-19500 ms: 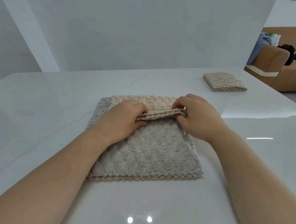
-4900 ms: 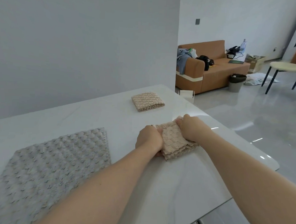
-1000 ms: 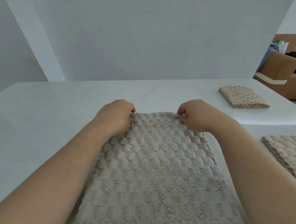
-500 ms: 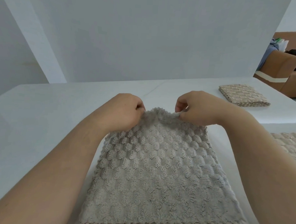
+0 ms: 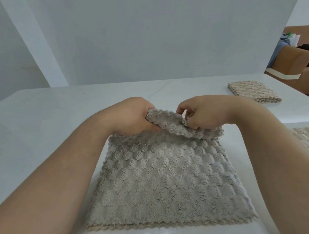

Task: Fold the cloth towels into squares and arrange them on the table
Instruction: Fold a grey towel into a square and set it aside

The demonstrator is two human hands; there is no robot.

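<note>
Towels are the business on this white worktop [image 5: 45, 123], and the grey one [image 5: 165, 178] sits right in front of the person, spread flat with its bumpy pile facing up and its near edge close to the worktop's front edge. Look at the far edge: it is lifted off the surface and curled back toward the person, making a soft roll across the top. The left hand [image 5: 132, 116] has a closed grip on the left end of that raised edge, fingers wrapped under and thumb tucked against the cloth. The right hand [image 5: 201, 113] pinches the right part of the same edge, thumb and fingertips shut on the pile, with one finger crooked up above it. Both forearms reach in from the near corners, either side of the towel.

Over to the right, well apart from the hands, a beige towel [image 5: 252, 91] lies already folded into a neat square near the far right corner. Another beige cloth [image 5: 305, 139] peeks out just beyond the right forearm at the edge of view; how far it is folded I cannot tell. Behind the worktop, at far right, stands a brown sofa [image 5: 292, 64] with things piled on it.
</note>
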